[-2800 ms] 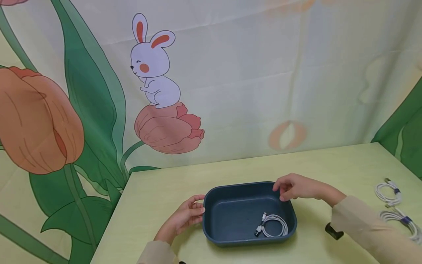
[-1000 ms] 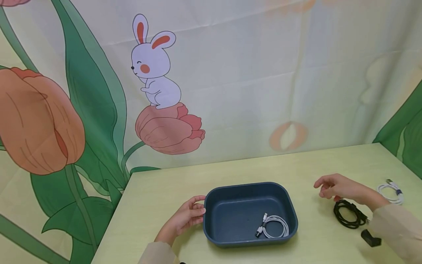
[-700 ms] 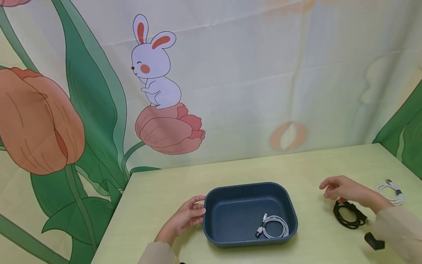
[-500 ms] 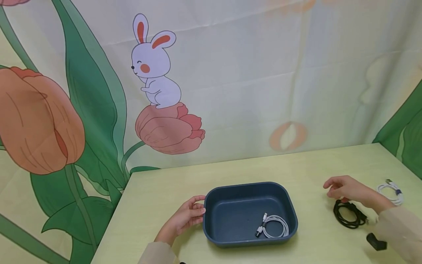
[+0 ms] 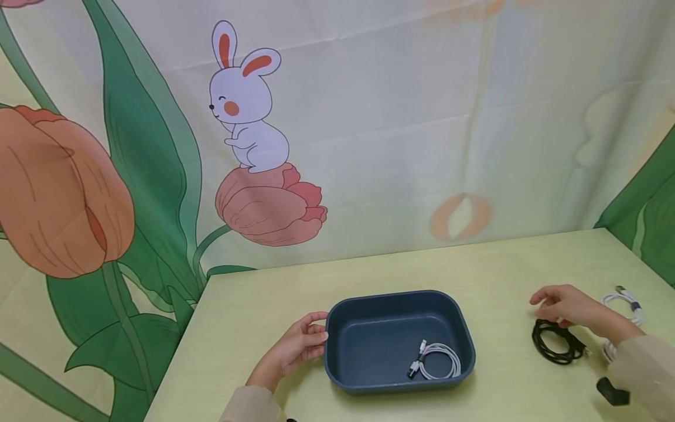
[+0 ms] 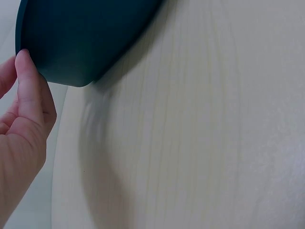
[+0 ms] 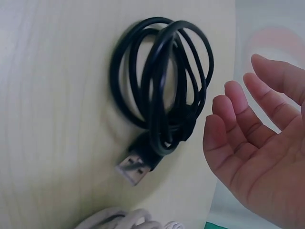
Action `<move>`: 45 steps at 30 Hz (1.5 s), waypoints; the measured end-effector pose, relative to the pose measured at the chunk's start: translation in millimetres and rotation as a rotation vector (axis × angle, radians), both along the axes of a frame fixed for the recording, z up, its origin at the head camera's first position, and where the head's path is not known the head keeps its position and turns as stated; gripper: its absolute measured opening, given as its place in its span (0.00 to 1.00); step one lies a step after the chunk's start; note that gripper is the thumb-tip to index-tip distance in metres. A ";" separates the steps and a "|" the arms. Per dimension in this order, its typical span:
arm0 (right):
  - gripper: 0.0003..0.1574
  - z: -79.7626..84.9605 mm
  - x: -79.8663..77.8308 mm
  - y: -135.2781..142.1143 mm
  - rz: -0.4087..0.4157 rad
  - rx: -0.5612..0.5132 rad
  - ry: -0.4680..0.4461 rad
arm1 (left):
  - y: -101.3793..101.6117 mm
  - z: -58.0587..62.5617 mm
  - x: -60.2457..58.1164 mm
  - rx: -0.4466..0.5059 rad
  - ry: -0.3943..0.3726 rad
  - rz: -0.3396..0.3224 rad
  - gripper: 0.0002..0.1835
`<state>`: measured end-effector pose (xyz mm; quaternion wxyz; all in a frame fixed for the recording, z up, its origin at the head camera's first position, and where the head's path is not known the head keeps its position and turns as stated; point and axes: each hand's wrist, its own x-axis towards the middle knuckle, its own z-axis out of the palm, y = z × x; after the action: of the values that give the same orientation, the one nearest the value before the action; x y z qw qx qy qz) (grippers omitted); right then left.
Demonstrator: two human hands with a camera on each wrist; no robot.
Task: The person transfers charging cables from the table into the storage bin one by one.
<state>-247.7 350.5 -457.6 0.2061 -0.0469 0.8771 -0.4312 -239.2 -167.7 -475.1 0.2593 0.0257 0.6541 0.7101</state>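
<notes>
A person in beige sleeves has both bare hands at work on a pale wood-grain table, where we see a dark blue rectangular tray with rounded corners set between the arms. The left hand is at the tray's left end, its fingers loosely extended, the tips touching the outer wall near the rim rather than wrapped around it; we cannot tell how firmly they press.

Well to the right of the tray, the right hand hovers at the far side of a coiled black USB cable. We see its fingers relaxed, gently bent and holding nothing; in the right wrist view the fingertips are just beside the coil, apart from it. The cable lies on the tabletop, its metal plug jutting from the loop.

Inside the tray, near the front right corner, we find a coiled white USB cable, both connectors at the left of its loop. Beyond the right wrist lies another white cable with a dark blue tie, partly hidden by the forearm. Behind, we see a fabric backdrop printed with a white rabbit perched on a pink tulip.
</notes>
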 end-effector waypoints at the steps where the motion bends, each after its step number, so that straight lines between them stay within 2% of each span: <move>1: 0.24 -0.4 0.3 0.8 -0.003 0.000 0.002 | 0.0 0.0 -0.1 0.000 0.000 0.000 0.26; 14: 0.22 -3.6 4.3 9.8 -0.041 0.036 0.004 | -1.0 -0.8 -0.8 0.002 0.003 -0.009 0.26; 27: 0.26 -11.0 3.6 17.5 -0.081 0.060 0.010 | -1.8 -3.8 -1.8 0.005 0.012 -0.004 0.27; 36: 0.28 -16.3 3.8 25.1 -0.077 0.066 -0.025 | -2.2 -2.3 -0.7 0.001 0.015 -0.009 0.27; 45: 0.27 -24.7 4.3 28.8 -0.073 0.075 -0.045 | -2.4 -3.8 -1.4 0.002 0.007 0.001 0.27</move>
<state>-243.4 379.2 -482.4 0.2114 0.0026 0.8890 -0.4062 -240.6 -170.0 -478.9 0.2567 0.0279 0.6542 0.7109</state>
